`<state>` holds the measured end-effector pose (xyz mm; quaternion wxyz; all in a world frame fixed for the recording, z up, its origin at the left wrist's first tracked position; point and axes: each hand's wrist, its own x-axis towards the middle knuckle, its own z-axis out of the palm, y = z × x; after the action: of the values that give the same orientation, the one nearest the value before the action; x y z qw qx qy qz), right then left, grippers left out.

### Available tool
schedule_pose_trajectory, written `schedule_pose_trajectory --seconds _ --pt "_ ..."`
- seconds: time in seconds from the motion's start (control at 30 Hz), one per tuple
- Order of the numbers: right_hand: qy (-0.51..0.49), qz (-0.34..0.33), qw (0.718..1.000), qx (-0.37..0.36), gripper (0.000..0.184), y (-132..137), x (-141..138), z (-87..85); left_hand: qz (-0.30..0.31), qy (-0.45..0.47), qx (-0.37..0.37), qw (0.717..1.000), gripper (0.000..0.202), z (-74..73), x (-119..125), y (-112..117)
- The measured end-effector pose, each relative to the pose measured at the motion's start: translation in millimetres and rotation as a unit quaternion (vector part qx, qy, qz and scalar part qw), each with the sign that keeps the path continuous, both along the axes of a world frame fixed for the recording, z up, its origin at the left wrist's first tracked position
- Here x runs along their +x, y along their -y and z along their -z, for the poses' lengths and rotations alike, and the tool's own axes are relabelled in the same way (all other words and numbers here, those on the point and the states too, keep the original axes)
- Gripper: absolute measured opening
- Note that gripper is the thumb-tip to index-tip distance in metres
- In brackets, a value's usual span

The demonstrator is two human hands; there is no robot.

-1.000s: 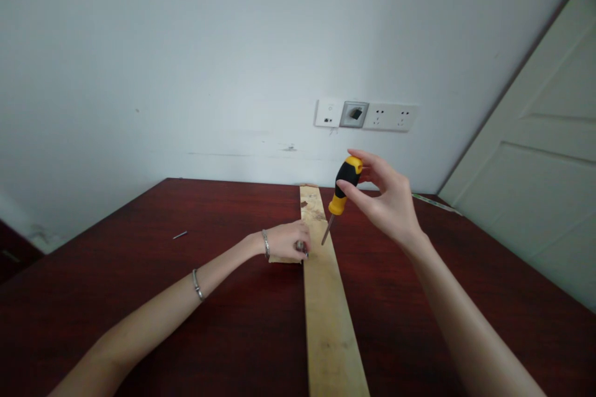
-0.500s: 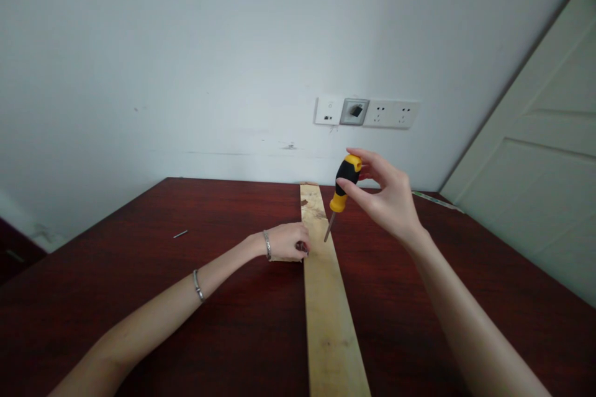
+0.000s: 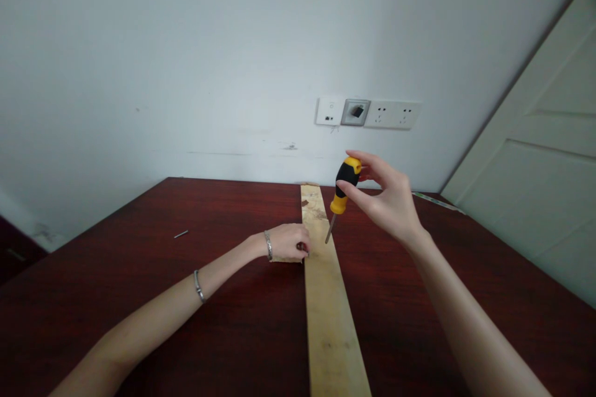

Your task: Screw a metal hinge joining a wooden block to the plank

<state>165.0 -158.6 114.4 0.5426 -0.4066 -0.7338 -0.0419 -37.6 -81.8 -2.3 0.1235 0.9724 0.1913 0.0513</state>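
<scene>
A long pale wooden plank (image 3: 328,298) lies lengthwise on the dark red table (image 3: 186,298). My right hand (image 3: 388,201) pinches the yellow and black handle of a screwdriver (image 3: 342,195), held tilted with its tip down on the plank. My left hand (image 3: 288,242) rests curled at the plank's left edge, on a small piece of wood (image 3: 279,258). Its fingertips are pressed together by the plank; what they hold is too small to make out.
A small nail or screw (image 3: 180,234) lies on the table at the left. A white wall with a socket strip (image 3: 367,113) stands behind the table. A pale door (image 3: 535,155) is at the right. A thin strip (image 3: 437,201) lies at the table's far right edge.
The screwdriver and my right hand shifted very slightly to the right. My left hand stays at the plank's edge.
</scene>
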Motion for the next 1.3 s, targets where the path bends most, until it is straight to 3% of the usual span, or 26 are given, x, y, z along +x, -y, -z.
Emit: schedule_pose_trajectory --seconds 1.07,1.3 --pt "0.017 0.004 1.000 0.012 0.044 2.4 1.1 -1.8 0.007 0.027 0.022 0.999 0.007 -0.9 0.1 1.6" --pt "0.013 0.007 1.000 0.007 0.045 1.3 0.6 -1.8 -0.011 0.019 0.022 1.000 0.007 -6.6 -1.2 3.7"
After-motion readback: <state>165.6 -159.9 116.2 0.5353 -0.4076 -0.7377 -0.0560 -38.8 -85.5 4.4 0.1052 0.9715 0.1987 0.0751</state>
